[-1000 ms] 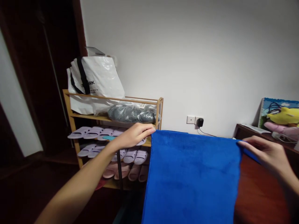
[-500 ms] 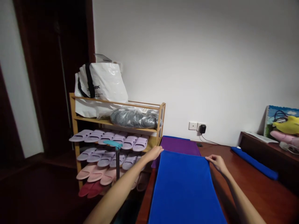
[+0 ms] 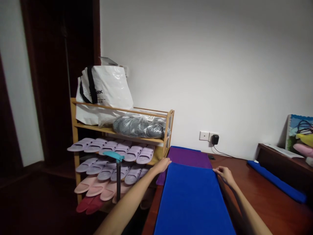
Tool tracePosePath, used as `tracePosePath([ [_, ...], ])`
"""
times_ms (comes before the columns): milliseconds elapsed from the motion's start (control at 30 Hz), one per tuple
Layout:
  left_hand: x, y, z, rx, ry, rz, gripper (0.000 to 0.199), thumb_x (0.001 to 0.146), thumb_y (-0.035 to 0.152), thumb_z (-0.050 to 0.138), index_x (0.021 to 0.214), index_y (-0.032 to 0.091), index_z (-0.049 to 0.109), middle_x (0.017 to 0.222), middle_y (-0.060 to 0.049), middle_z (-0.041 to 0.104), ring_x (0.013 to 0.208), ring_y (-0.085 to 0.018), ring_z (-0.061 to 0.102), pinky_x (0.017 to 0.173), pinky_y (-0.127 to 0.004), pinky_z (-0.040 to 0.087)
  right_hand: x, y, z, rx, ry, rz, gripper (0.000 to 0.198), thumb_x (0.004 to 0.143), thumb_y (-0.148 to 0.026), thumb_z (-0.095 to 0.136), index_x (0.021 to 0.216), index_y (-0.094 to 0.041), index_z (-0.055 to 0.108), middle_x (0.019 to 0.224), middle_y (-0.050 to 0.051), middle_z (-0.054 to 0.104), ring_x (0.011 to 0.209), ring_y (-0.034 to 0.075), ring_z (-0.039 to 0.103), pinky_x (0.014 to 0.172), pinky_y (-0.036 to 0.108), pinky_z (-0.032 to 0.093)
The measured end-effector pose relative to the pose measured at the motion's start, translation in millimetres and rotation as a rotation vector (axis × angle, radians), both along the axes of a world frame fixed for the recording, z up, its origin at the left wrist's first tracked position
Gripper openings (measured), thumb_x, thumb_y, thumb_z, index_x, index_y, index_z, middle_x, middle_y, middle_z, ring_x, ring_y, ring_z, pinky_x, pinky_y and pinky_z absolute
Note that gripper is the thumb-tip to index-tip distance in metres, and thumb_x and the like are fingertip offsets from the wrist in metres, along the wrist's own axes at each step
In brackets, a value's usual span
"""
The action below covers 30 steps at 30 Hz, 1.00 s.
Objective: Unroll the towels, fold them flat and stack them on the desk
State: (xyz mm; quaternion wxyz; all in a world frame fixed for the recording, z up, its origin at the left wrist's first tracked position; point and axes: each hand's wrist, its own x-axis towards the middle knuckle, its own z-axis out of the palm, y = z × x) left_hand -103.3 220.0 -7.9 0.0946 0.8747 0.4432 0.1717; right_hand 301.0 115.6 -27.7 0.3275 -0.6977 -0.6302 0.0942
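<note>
Cloth (image 3: 192, 200), smooth blue rectangle, far corners between closely pinched fingers (image 3: 168, 161) of left hand (image 3: 162, 165) and right hand (image 3: 225, 175)

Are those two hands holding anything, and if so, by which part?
Yes, a blue cloth: the left hand grips its far left corner, and the right hand pinches its far right corner.
</note>
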Motion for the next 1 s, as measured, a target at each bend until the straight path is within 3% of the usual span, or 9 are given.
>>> tracePosePath([
  [267, 6.8, -11.3, 6.6, 0.058, 0.066, 0.084, 0.029, 0.092, 0.032, 0.057, 0.117, 0.016, 0.055, 0.113, -0.008, 0.058, 0.094, -0.021, 0.06, 0.079, -0.04, 0.052, -10.0, -5.8, 2.6, -0.018, -0.132, -0.081, 0.043, 0.086, -0.055, 0.047, 0.082, -0.014, 0.06, 0.076, 0.0, 0.061, 0.073, 0.012, 0.057, 0.072, 0.03, 0.048],
  [367, 20.4, -28.4, 8.4, 0.14, 0.073, 0.076, 0.026, 0.097, 0.027, 0.044, 0.118, 0.013, 0.053, 0.116, -0.012, 0.057, 0.104, -0.025, 0.056, 0.088, -0.046, 0.045, -31.5, -10.9, 7.1, 0.033, -0.216, -0.124, 0.047, 0.089, -0.055, 0.038, 0.097, -0.015, 0.06, 0.095, 0.008, 0.063, 0.088, 0.016, 0.058, 0.082, 0.037, 0.046],
  [433, 34.9, -42.2, 5.8, 0.181, 0.086, 0.005, 0.029, 0.099, 0.025, 0.033, 0.121, 0.014, 0.051, 0.122, -0.015, 0.054, 0.115, -0.027, 0.05, 0.097, -0.046, 0.037, -53.8, -12.1, 7.2, 0.066, -0.275, -0.067, 0.05, 0.09, -0.055, 0.032, 0.109, -0.017, 0.058, 0.112, 0.012, 0.059, 0.104, 0.019, 0.054, 0.092, 0.039, 0.041],
  [600, 67.9, -66.9, -14.3, 0.18, 0.149, -0.212, 0.05, 0.097, 0.044, 0.031, 0.142, 0.023, 0.032, 0.15, -0.007, 0.03, 0.137, -0.024, 0.024, 0.108, -0.041, 0.023, -106.3, -11.3, -9.1, 0.0, -0.36, 0.185, 0.06, 0.087, -0.064, 0.027, 0.133, -0.029, 0.045, 0.139, 0.004, 0.045, 0.127, 0.019, 0.041, 0.104, 0.035, 0.034],
  [767, 74.7, -70.1, -27.9, 0.135, 0.174, -0.209, 0.06, 0.096, 0.054, 0.02, 0.145, 0.02, 0.029, 0.15, -0.009, 0.028, 0.138, -0.026, 0.024, 0.108, -0.048, 0.021, -119.3, -13.8, -22.6, -0.076, -0.405, 0.208, 0.066, 0.088, -0.065, 0.021, 0.139, -0.027, 0.037, 0.147, 0.006, 0.033, 0.137, 0.021, 0.026, 0.11, 0.044, 0.024],
  [900, 71.6, -81.0, -19.6, 0.145, 0.142, -0.171, 0.06, 0.097, 0.052, 0.021, 0.146, 0.018, 0.025, 0.152, -0.01, 0.023, 0.14, -0.025, 0.016, 0.111, -0.048, 0.013, -117.4, -25.7, -16.7, -0.066, -0.418, 0.181, 0.066, 0.089, -0.062, 0.018, 0.142, -0.025, 0.031, 0.151, 0.005, 0.024, 0.14, 0.018, 0.017, 0.113, 0.042, 0.017],
  [1000, 57.4, -108.2, -10.6, 0.148, 0.116, -0.159, 0.063, 0.098, 0.052, 0.018, 0.148, 0.015, 0.018, 0.153, -0.011, 0.016, 0.141, -0.024, 0.009, 0.112, -0.046, 0.01, -114.5, -46.4, -13.2, -0.074, -0.413, 0.172, 0.068, 0.089, -0.063, 0.017, 0.144, -0.025, 0.026, 0.152, 0.005, 0.019, 0.141, 0.018, 0.013, 0.114, 0.042, 0.016],
])
